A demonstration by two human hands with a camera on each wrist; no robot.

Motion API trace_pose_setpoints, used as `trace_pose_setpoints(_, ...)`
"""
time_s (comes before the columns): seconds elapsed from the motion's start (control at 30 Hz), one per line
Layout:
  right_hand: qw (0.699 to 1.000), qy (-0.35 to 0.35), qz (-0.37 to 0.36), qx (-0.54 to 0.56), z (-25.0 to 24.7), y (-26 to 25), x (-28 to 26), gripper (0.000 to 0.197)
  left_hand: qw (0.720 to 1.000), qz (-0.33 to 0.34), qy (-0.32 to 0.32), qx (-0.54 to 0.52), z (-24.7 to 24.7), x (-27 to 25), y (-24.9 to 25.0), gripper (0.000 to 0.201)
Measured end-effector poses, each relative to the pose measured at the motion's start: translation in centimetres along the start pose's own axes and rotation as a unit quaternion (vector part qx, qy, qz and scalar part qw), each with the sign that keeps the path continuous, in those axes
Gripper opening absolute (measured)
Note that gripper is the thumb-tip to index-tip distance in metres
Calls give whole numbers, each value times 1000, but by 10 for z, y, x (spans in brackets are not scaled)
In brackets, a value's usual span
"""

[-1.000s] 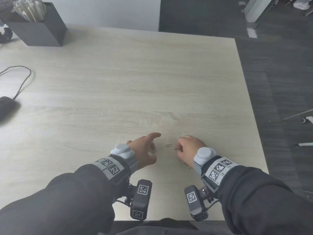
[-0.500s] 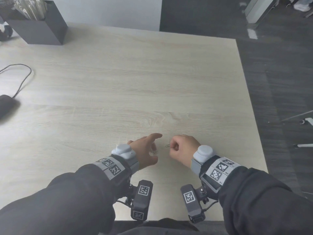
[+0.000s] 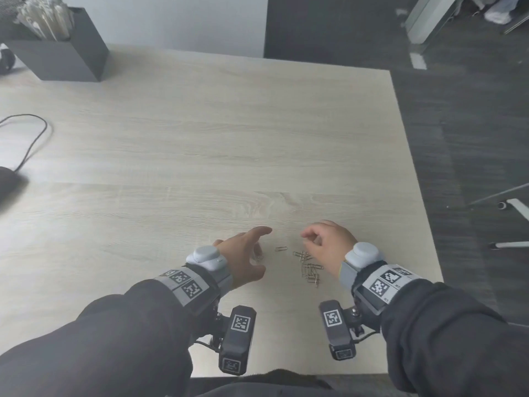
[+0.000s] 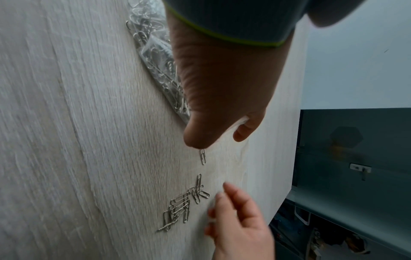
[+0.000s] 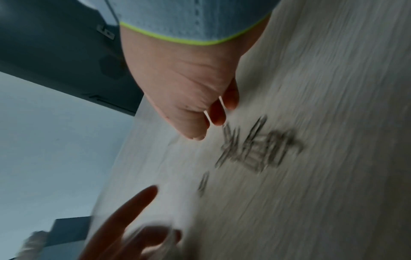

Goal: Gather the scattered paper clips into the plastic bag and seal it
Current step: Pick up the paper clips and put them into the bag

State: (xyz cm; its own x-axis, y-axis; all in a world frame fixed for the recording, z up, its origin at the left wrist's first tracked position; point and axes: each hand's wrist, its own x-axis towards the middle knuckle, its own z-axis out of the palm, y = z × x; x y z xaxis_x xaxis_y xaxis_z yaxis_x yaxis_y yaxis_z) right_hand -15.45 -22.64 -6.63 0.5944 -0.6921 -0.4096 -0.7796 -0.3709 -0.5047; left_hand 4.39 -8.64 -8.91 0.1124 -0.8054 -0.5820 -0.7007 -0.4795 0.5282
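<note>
Several silver paper clips [image 3: 310, 270] lie in a loose pile on the wooden table, seen sharply in the left wrist view [image 4: 184, 205] and blurred in the right wrist view [image 5: 260, 149]. A single clip [image 3: 281, 249] lies apart between the hands, just off my left thumb [image 4: 202, 156]. My left hand [image 3: 246, 253] lies on a clear plastic bag [image 4: 155, 58] with clips inside, its thumb and curled fingers holding the mouth end. My right hand [image 3: 326, 245] hovers just right of the pile with loosely bent fingers, and nothing shows in it.
A dark box [image 3: 57, 53] of pale sticks stands at the table's far left corner. A black cable [image 3: 31, 138] and a dark object [image 3: 7, 181] lie at the left edge. The table's right edge [image 3: 412, 181] drops to dark floor.
My right hand closed over the clips toward the left hand, then drew back to the right, uncovering a tighter pile. The left hand has stayed on the bag.
</note>
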Motion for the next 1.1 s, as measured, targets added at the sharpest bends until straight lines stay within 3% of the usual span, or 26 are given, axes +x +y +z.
trace_pose_setpoints(0.2, 991, -99, -8, -93, -7, 42, -18, 58, 1000, 11, -10, 6, 0, 7, 7, 78)
trace_pose_setpoints(0.3, 985, -114, -62, -116, 1, 47, -24, 90, 1000, 15, -14, 8, 0, 9, 9, 79)
trace_pose_setpoints(0.37, 982, -106, -79, -133, 9, 49, -25, 98, 1000, 14, -16, 11, 0, 8, 9, 78)
trace_pose_setpoints(0.5, 986, -75, -86, -125, 18, 47, -22, 84, 1000, 9, -15, 14, 0, 8, 9, 78)
trace_pose_setpoints(0.8, 990, -74, -67, -99, 14, 32, -11, 19, 1000, 5, -18, 16, -2, 7, 9, 78)
trace_pose_setpoints(1.1, 983, -106, -46, -142, 11, 21, 2, 13, 1000, 10, -9, 1, -3, 4, 7, 77)
